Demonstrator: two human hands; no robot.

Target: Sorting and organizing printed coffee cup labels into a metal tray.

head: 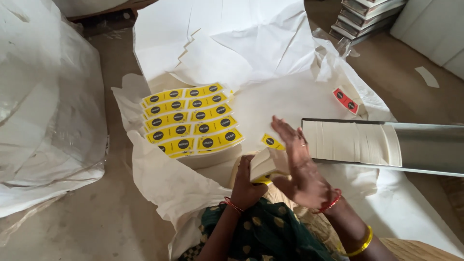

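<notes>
My left hand (pixel 246 186) grips a thick stack of curved white paper labels (pixel 267 163) with a yellow edge, held upright in front of me. My right hand (pixel 299 166) is flat, fingers spread, pressed against the side of that stack. Just behind it lies a loose yellow label with a black dot (pixel 271 141). Further left, rows of yellow labels with black dots (pixel 191 120) lie fanned out on white paper (pixel 270 96). To the right, a metal tray (pixel 425 145) holds a long row of white labels (pixel 353 141) standing on edge.
A small stack of red labels (pixel 346 100) lies on the paper beyond the tray. A big white plastic bag (pixel 43 106) fills the left side. Stacked flat boards (pixel 362 17) sit at the top right. Brown floor (pixel 96 212) surrounds the paper.
</notes>
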